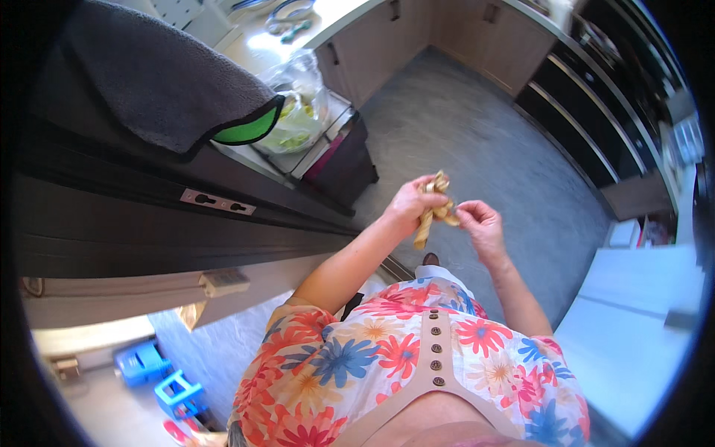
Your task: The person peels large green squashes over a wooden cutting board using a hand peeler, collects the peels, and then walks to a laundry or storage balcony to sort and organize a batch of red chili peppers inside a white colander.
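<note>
In front of my body, my left hand (409,202) grips a yellowish-tan bundle of folded or twisted strips (424,228). One strip hangs below my fingers and a short looped end pokes out above them; I cannot tell its material. My right hand (484,228) is at the bundle's right side, with thumb and forefinger pinched on a small end of it. Both hands are over the grey floor (480,139).
To my left is a dark door frame (139,229) with a metal strike plate (218,201) and a hanging grey cloth (167,84). A plastic bag of greens (296,123) sits beyond it. Wooden cabinets (374,50), black-fronted drawers (581,112) and a white refrigerator (625,313) surround the floor.
</note>
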A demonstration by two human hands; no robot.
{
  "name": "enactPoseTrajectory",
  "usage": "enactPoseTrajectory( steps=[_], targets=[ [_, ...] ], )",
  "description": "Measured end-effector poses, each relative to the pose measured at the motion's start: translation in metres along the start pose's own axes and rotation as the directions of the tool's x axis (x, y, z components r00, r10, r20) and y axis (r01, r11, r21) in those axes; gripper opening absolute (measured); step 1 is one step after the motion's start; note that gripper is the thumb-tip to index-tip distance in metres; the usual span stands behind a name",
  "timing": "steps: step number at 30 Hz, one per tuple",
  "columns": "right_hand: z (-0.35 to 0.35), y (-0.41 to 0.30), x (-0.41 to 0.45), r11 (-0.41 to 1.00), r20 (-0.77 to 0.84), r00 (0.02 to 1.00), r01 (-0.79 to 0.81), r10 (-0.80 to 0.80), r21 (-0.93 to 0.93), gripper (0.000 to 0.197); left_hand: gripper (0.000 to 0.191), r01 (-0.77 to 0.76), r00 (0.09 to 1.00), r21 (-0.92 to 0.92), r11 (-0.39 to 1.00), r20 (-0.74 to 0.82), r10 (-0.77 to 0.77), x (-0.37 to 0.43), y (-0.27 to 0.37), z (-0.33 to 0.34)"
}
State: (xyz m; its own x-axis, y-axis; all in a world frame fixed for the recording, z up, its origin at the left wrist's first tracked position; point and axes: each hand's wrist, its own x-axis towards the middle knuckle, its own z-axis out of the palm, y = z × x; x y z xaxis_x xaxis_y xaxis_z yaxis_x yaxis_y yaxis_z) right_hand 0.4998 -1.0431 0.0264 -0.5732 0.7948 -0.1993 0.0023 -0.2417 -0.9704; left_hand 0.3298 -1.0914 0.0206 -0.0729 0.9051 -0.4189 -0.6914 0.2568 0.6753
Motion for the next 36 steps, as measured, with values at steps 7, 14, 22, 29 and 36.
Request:
enactPoseTrajectory(
  steps=[7,14,22,29,36],
  targets=[
    [0.042,-0.027,0.087,0.989,0.254,0.963,-0.058,0.091,-0.134,0.011,0.033,-0.466,0.874,-0.102,0.879,-0.208,0.439,0.010,0.088,-0.035],
    [0.048,0.001,0.135,0.992,0.369,0.926,-0.108,0.076,0.068,0.006,0.053,-0.680,0.683,-0.051,0.732,-0.406,0.607,0.064,0.160,-0.044],
    [0.055,-0.059,0.224,0.963,0.491,0.853,-0.050,0.179,-0.264,0.013,0.061,-0.687,0.247,0.494,0.533,-0.531,0.810,0.104,0.249,-0.101],
    [0.029,-0.006,0.344,0.982,0.598,0.779,-0.144,0.189,-0.122,0.010,0.049,-0.284,0.048,0.794,0.537,-0.548,0.835,0.117,0.302,-0.111],
    [0.068,-0.045,0.331,0.966,0.707,0.664,-0.101,0.244,-0.239,0.008,0.037,0.400,0.175,0.785,0.473,-0.572,0.802,0.054,0.252,-0.203]
  ],
)
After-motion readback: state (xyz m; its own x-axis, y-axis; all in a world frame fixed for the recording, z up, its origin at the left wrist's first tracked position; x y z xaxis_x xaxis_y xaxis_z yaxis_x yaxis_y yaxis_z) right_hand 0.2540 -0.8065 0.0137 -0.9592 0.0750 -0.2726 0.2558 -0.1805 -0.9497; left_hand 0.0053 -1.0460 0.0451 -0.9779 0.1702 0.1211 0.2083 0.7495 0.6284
